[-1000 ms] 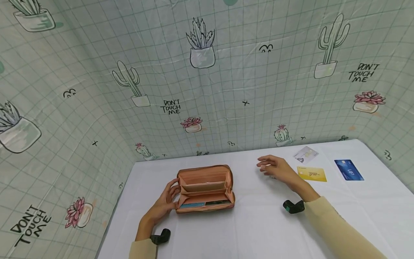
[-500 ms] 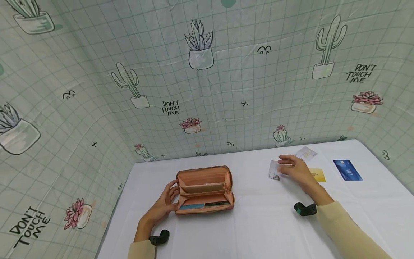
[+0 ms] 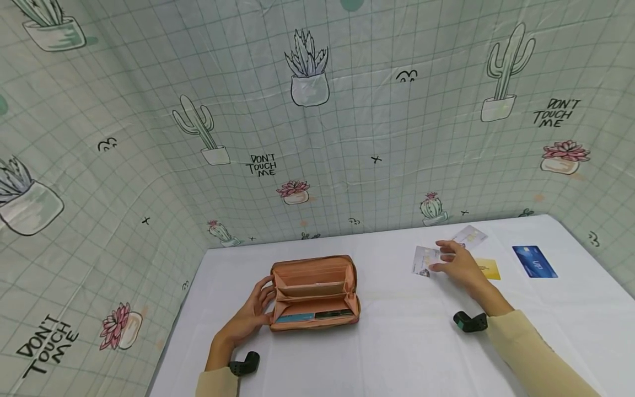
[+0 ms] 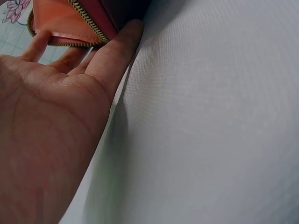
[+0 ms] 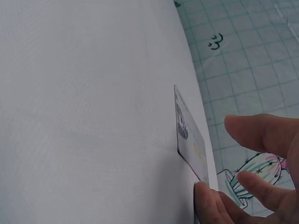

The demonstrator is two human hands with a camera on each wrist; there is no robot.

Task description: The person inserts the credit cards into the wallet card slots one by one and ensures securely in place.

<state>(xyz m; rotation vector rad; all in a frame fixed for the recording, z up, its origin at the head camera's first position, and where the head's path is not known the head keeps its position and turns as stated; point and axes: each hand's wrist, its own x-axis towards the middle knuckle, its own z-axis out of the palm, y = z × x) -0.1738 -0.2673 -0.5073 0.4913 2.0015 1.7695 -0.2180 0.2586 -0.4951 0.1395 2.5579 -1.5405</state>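
A brown zip-around wallet (image 3: 317, 295) stands unzipped on the table in the head view, its compartments facing up. My left hand (image 3: 250, 311) holds its left side, thumb at the lower corner and fingers along the zip edge; the left wrist view shows the brass zip (image 4: 88, 21) by those fingers. To the right, my right hand (image 3: 461, 268) is spread at a pale grey card (image 3: 424, 260) lying on the table. Its thumb (image 5: 205, 200) is right at that card's edge, and the other fingers stand apart from it. The hand partly covers a yellow card (image 3: 488, 268).
Another grey card (image 3: 470, 236) lies behind the right hand, and a blue VIP card (image 3: 534, 261) lies further right. A blue card (image 3: 296, 317) and a dark one (image 3: 333, 313) sit in the wallet's front pocket. A cactus-print cloth (image 3: 347, 138) rises behind the white table (image 3: 387, 353).
My right hand has moved right, from left of the yellow card to over its left part, uncovering the nearer grey card. Its fingers have spread a little. The left hand stays on the wallet.
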